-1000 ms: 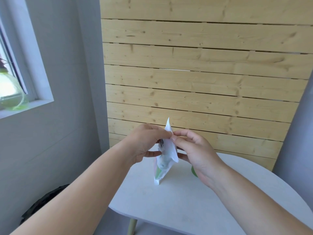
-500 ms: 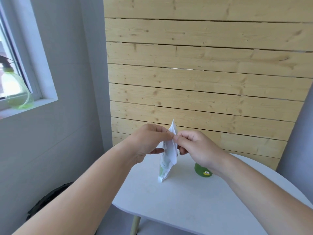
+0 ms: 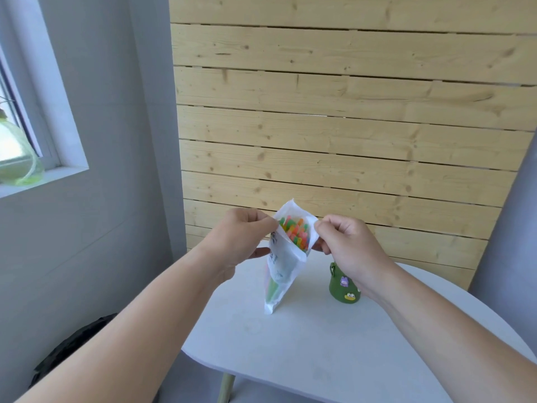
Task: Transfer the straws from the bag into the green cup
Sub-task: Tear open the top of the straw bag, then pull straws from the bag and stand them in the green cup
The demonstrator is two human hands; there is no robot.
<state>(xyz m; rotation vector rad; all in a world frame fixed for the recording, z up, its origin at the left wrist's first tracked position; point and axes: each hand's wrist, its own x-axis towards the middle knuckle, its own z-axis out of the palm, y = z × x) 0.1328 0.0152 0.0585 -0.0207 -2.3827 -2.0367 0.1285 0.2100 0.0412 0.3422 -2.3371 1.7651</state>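
Note:
A white plastic bag (image 3: pixel 283 264) stands upright with its bottom corner on the white table (image 3: pixel 334 350). Its mouth is pulled apart, and the tips of several orange, green and yellow straws (image 3: pixel 295 232) show inside. My left hand (image 3: pixel 242 238) pinches the left edge of the mouth. My right hand (image 3: pixel 347 242) pinches the right edge. The green cup (image 3: pixel 341 287), with a frog face and a purple sticker, stands on the table to the right of the bag, partly hidden behind my right wrist.
A wall of pale wooden planks (image 3: pixel 348 126) rises just behind the table. A windowsill at the left carries a green spray bottle (image 3: pixel 17 158). A dark bag (image 3: pixel 72 347) lies on the floor at the lower left.
The bag's mouth, pinched flat between both hands before, is now pulled apart and the straws show. My right hand moved right, uncovering more of the green cup.

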